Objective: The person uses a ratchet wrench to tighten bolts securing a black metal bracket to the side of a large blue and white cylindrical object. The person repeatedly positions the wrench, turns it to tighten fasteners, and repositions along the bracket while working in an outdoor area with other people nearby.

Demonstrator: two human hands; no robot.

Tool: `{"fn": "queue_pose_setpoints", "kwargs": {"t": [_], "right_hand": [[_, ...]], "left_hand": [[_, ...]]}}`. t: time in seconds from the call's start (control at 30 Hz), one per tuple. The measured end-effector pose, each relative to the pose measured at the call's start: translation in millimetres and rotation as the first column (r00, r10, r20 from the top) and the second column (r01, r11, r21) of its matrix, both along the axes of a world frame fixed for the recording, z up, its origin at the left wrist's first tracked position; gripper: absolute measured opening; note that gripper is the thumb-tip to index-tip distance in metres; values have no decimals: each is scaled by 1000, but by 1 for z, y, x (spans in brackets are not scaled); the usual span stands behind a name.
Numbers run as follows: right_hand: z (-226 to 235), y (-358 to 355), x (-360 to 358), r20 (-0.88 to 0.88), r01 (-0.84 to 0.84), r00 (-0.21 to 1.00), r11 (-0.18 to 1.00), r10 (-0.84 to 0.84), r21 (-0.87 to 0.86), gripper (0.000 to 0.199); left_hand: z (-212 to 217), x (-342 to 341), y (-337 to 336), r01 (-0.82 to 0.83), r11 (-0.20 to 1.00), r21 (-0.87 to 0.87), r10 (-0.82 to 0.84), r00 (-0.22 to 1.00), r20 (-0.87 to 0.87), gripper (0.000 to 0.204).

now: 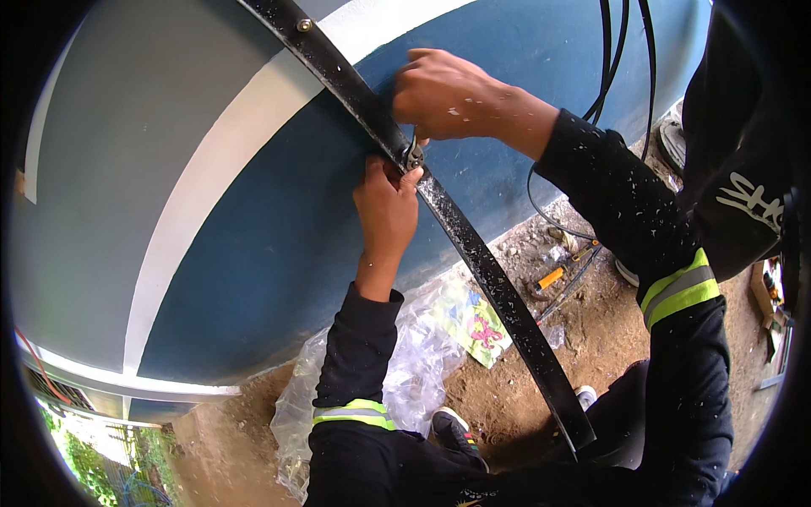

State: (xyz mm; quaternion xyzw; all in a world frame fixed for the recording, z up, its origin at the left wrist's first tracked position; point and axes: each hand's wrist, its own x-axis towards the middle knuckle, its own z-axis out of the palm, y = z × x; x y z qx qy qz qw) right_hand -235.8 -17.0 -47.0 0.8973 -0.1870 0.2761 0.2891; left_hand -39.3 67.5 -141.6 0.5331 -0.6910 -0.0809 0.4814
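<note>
A long black pipe [473, 253] speckled with white dust runs diagonally down a blue, white and grey painted wall [253, 237]. A small metal clamp [413, 156] sits on the pipe at mid-height. My left hand [387, 203] reaches up from below, its fingertips pinching the clamp against the pipe. My right hand [443, 93] comes in from the right and is closed over the pipe just above the clamp. Both arms wear black sleeves with yellow reflective bands.
Bare dirt ground [591, 338] lies below the wall. On it are crumpled clear plastic sheeting [414, 372], a colourful printed sheet [477, 325] and a yellow-handled tool [553, 276]. Black cables [621, 59] hang at the upper right. My shoes [456, 431] show below.
</note>
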Motion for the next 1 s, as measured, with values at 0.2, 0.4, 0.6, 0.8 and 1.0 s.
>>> {"fn": "queue_pose_setpoints", "kwargs": {"t": [0.2, 0.4, 0.6, 0.8, 1.0], "right_hand": [[-39, -4, -24, 175, 111, 968, 930, -181, 349, 28], [-185, 19, 16, 635, -177, 691, 770, -347, 613, 37], [-133, 11, -14, 468, -42, 839, 825, -277, 563, 37], [0, 0, 3, -25, 54, 998, 998, -53, 34, 29], [-38, -2, -19, 165, 118, 972, 956, -166, 267, 33]], "left_hand": [[-3, -1, 4, -31, 999, 9, 30, 999, 22, 19], [7, 3, 2, -14, 997, 73, 13, 1000, 16, 18], [8, 0, 8, -53, 995, 84, 49, 998, 49, 18], [2, -9, 4, -75, 997, 32, 73, 996, 48, 22], [-1, -4, 2, -79, 996, 30, 77, 995, 69, 22]]}}
